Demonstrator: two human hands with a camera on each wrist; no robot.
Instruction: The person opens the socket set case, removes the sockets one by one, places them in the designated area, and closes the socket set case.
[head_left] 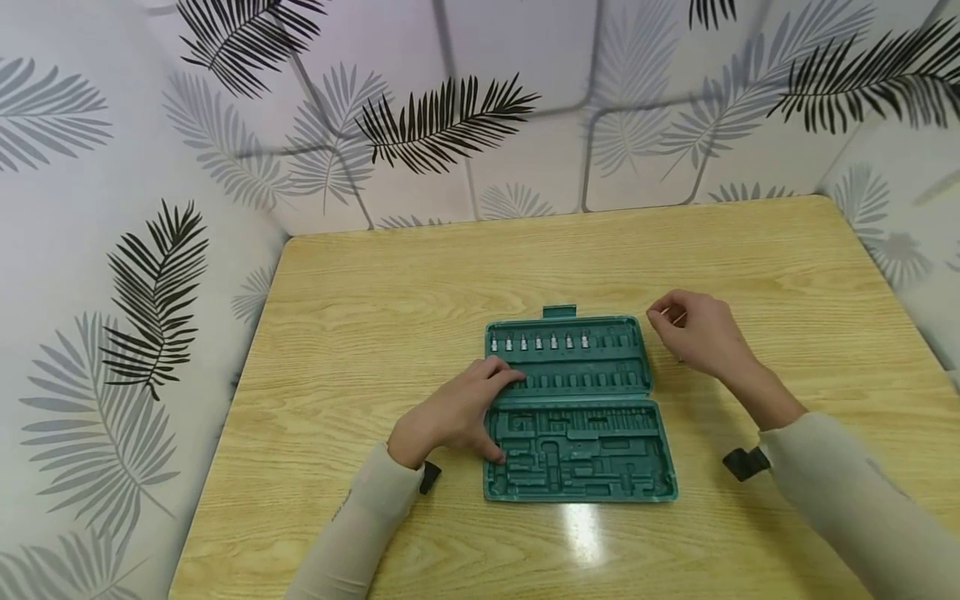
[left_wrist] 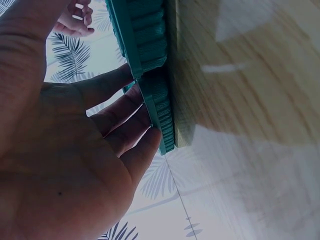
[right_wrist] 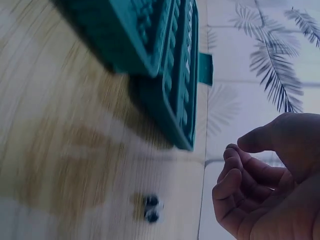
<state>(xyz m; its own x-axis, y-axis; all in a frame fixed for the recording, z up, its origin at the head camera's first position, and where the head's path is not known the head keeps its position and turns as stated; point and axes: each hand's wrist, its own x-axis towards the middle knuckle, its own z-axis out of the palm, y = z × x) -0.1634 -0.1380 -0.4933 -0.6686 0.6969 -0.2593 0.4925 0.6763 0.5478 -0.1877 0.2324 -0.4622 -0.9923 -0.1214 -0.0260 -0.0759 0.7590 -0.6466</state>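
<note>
A green socket-set case (head_left: 581, 467) lies unfolded on the table. A row of several small metal bit sockets (head_left: 538, 342) fills part of its far half, and the near half shows bare moulded slots. My left hand (head_left: 457, 408) rests at the case's left edge, fingers nearly straight over the rim and thumb on the near half. To the right of the case, my right hand (head_left: 697, 329) hovers with curled fingers, thumb tip against the index finger; I cannot tell whether something small is between them. Two small metal sockets (right_wrist: 152, 208) stand on the table below that hand.
The wooden table (head_left: 375, 292) runs up to a leaf-patterned wall covering (head_left: 510, 179) at the back and left. A latch tab (head_left: 559, 312) sticks out from the case's far edge. Dark wrist straps (head_left: 746, 463) show by the sleeves.
</note>
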